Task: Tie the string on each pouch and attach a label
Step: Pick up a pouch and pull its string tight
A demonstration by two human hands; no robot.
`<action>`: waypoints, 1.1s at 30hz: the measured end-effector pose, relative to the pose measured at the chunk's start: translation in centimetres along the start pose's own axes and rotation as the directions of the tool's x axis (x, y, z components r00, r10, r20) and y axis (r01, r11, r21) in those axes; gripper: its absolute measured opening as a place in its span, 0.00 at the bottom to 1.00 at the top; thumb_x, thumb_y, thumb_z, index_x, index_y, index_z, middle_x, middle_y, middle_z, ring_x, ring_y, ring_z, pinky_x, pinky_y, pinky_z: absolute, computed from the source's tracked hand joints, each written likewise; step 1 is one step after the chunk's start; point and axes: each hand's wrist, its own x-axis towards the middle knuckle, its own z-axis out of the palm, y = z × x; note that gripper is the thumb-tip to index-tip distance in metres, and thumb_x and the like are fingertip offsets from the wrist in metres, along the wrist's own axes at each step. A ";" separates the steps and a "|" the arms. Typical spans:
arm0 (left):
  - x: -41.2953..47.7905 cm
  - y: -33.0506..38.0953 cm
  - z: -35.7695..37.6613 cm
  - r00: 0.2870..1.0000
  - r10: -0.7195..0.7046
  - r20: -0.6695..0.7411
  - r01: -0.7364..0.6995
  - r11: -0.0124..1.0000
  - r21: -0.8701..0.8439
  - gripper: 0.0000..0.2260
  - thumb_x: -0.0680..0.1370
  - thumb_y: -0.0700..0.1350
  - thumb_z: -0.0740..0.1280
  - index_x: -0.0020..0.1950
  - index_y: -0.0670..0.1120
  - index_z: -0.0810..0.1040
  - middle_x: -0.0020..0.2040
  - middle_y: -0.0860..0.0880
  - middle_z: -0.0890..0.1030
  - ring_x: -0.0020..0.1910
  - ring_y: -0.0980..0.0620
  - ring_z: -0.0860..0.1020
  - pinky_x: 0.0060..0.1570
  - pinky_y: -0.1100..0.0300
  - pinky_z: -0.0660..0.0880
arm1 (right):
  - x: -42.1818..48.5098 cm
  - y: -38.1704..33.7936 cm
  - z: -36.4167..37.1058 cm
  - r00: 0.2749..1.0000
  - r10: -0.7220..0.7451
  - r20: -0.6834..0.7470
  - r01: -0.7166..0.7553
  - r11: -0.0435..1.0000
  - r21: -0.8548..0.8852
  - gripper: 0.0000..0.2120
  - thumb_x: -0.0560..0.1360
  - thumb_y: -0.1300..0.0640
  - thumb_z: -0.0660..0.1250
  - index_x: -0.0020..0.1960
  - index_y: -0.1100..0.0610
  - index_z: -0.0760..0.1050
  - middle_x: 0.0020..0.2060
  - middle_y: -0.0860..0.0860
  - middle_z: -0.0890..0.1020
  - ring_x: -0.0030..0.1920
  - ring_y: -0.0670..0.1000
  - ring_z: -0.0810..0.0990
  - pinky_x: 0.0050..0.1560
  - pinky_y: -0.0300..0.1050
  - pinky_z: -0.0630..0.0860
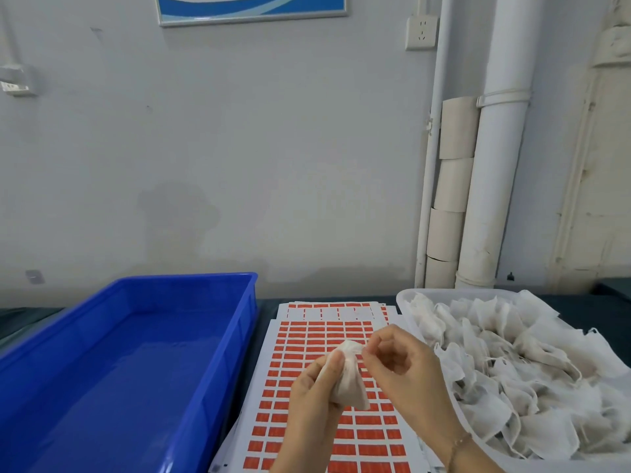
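A small white fabric pouch (348, 380) hangs over the label sheet, and my left hand (314, 390) grips its body from the left. My right hand (403, 363) pinches the gathered neck or string at the pouch's top with thumb and forefinger; the string itself is too thin to make out. Under both hands lies a white sheet of orange-red labels (317, 339), stacked on more sheets. A clear bin (406, 302) at the right holds a heap of several white pouches (512, 363).
A big empty blue plastic tray (239, 336) stands at the left on the dark table. The wall runs close behind, with white pipes (491, 182) at the back right.
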 end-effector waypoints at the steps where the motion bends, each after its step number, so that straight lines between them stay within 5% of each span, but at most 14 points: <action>1: 0.0 0.0 0.0 1.000 -0.016 0.011 0.017 0.999 -0.032 0.16 0.68 0.49 0.71 0.52 0.41 0.83 0.48 0.39 0.83 0.46 0.43 0.82 0.41 0.58 0.79 | -0.1 -0.1 -0.1 0.998 -0.068 0.015 0.069 0.996 -0.050 0.11 0.70 0.59 0.75 0.39 0.44 0.77 0.34 0.38 0.81 0.43 0.38 0.80 0.39 0.26 0.75; 5: 0.2 -0.1 0.1 0.999 -0.015 0.052 0.020 0.996 -0.084 0.15 0.70 0.49 0.69 0.52 0.42 0.84 0.50 0.39 0.83 0.49 0.41 0.83 0.47 0.53 0.81 | -0.4 -0.2 -0.2 0.981 -0.187 0.054 0.194 0.965 -0.179 0.16 0.69 0.59 0.75 0.38 0.38 0.75 0.36 0.34 0.79 0.46 0.36 0.78 0.40 0.23 0.73; 10: 0.1 -0.4 0.4 0.996 0.093 -0.016 -0.093 0.996 -0.007 0.12 0.69 0.50 0.69 0.46 0.44 0.84 0.46 0.41 0.84 0.47 0.42 0.83 0.45 0.54 0.81 | -0.4 -0.1 -0.1 0.977 -0.203 0.064 0.213 0.931 -0.296 0.07 0.69 0.57 0.75 0.46 0.48 0.83 0.39 0.33 0.76 0.35 0.40 0.78 0.42 0.19 0.70; 16: -0.3 0.2 -0.1 0.967 0.253 -0.037 -0.243 0.954 0.177 0.13 0.67 0.55 0.68 0.33 0.46 0.82 0.34 0.46 0.81 0.34 0.52 0.79 0.38 0.63 0.77 | -0.2 -0.1 -0.9 0.942 -0.271 0.199 0.310 0.928 -0.205 0.11 0.70 0.49 0.67 0.51 0.48 0.81 0.43 0.28 0.74 0.51 0.27 0.73 0.48 0.18 0.68; 22: -1.1 1.0 0.0 0.893 0.445 0.063 -0.438 0.829 0.348 0.12 0.70 0.55 0.65 0.30 0.52 0.80 0.30 0.51 0.78 0.33 0.56 0.77 0.33 0.71 0.73 | 0.1 -0.1 -1.4 0.927 -0.304 0.220 0.345 0.921 -0.180 0.09 0.70 0.45 0.64 0.48 0.42 0.78 0.42 0.28 0.75 0.51 0.30 0.74 0.47 0.21 0.70; 25: -1.2 1.0 0.0 0.879 0.467 0.101 -0.461 0.776 0.431 0.12 0.70 0.56 0.64 0.33 0.51 0.78 0.31 0.53 0.78 0.33 0.57 0.77 0.33 0.72 0.72 | 0.1 0.2 -1.4 0.909 -0.334 0.247 0.392 0.888 -0.240 0.12 0.70 0.46 0.66 0.47 0.48 0.83 0.39 0.30 0.78 0.45 0.33 0.77 0.45 0.21 0.71; 28: -1.2 1.1 0.0 0.880 0.461 0.111 -0.454 0.753 0.475 0.12 0.67 0.58 0.66 0.33 0.51 0.79 0.31 0.54 0.79 0.34 0.58 0.78 0.34 0.72 0.73 | -0.2 0.7 -1.2 0.897 -0.402 0.185 0.438 0.865 -0.245 0.10 0.69 0.49 0.69 0.46 0.50 0.85 0.36 0.40 0.84 0.33 0.33 0.77 0.39 0.21 0.72; 33: -1.6 1.2 0.6 0.891 0.452 0.049 -0.426 0.793 0.436 0.10 0.62 0.60 0.71 0.34 0.55 0.83 0.35 0.54 0.83 0.39 0.56 0.81 0.33 0.69 0.76 | -0.9 1.3 -0.6 0.888 -0.457 0.048 0.459 0.877 -0.138 0.08 0.72 0.52 0.70 0.46 0.54 0.85 0.37 0.41 0.84 0.38 0.35 0.80 0.39 0.25 0.75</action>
